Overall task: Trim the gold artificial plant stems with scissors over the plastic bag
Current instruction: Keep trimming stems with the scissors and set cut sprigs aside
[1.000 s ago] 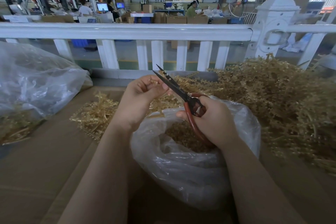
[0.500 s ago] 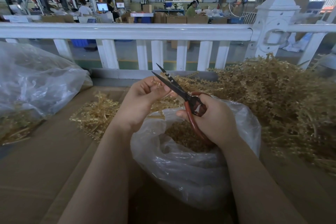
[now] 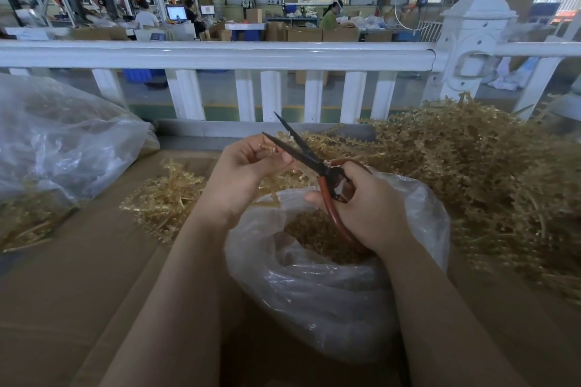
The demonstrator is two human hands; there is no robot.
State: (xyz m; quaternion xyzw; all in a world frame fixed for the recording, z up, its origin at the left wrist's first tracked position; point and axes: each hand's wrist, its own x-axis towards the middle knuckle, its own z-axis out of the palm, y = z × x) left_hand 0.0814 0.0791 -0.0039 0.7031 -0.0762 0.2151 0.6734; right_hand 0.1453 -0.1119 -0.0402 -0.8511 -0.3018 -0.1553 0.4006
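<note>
1. The plastic bag (image 3: pixel 330 286) sits open on the brown bench (image 3: pixel 63 292), with gold trimmings lying inside its mouth.
2. The left hand (image 3: pixel 242 173) is raised above the far left rim of the plastic bag; its fingers (image 3: pixel 251 148) are curled and pinch a small gold stem (image 3: pixel 268 148).
3. The right hand (image 3: pixel 367 207) is over the far right part of the plastic bag's mouth, its fingers wrapped through and around the reddish handles of the scissors (image 3: pixel 317 163).
4. The dark blades of the scissors are parted and point up and away from the plastic bag toward the white railing (image 3: pixel 220 55); the gold stem lies just beside the lower blade, and whether they touch cannot be told.
5. A large heap of gold stems (image 3: pixel 490 185) is piled to the right of the plastic bag and behind it.
6. A smaller loose bunch (image 3: pixel 163 195) lies on the bench to the left of the plastic bag.
7. Farther left of the plastic bag, a second clear bag (image 3: pixel 56 148) holds more gold pieces.
</note>
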